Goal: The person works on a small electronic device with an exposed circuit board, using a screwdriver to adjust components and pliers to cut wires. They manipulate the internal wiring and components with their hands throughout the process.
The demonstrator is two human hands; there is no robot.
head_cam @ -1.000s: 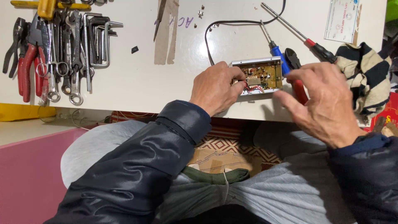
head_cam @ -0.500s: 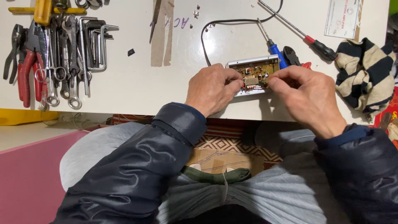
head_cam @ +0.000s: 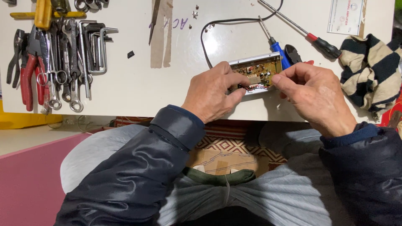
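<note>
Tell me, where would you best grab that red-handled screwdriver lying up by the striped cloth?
Probably by its handle, the thick end, red and black, beside the striped cloth. The screwdriver lies flat on the white table, its thin shaft slanting up and left. Coming from above, fingers across the handle, looks best; the shaft is slim and harder to pinch. The right hand is nearest.

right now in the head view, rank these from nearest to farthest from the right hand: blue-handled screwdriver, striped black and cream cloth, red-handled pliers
From the right hand:
1. Blue-handled screwdriver, just above the fingers, beside the open circuit board.
2. Striped black and cream cloth, at the table's right edge.
3. Red-handled pliers, far left among the wrenches.
</note>
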